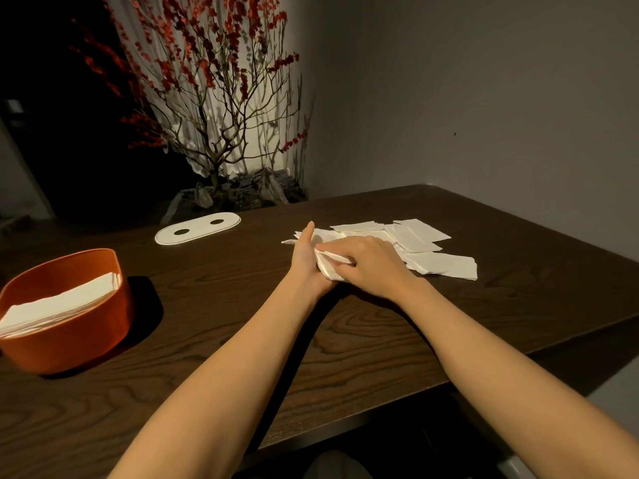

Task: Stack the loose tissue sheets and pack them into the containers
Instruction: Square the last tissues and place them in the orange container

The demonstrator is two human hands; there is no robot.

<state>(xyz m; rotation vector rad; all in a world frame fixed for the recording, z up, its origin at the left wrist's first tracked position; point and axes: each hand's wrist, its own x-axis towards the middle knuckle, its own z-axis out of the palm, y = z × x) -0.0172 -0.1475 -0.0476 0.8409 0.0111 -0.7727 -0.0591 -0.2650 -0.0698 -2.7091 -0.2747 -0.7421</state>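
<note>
Loose white tissue sheets (420, 242) lie scattered on the dark wooden table (345, 340), right of centre. My left hand (306, 259) stands on edge against the left side of the pile, palm turned toward a folded bunch of sheets (328, 264). My right hand (371, 262) lies over the pile and pinches that bunch against the left palm. An orange oval container (74, 326) stands at the left with a stack of tissues (60, 304) inside, its top open.
A white oval lid (197, 228) with two holes lies flat behind the container. A planter with a bare tree bearing red blossoms (221, 126) stands at the back. The table's right edge and near corner run close to my right forearm.
</note>
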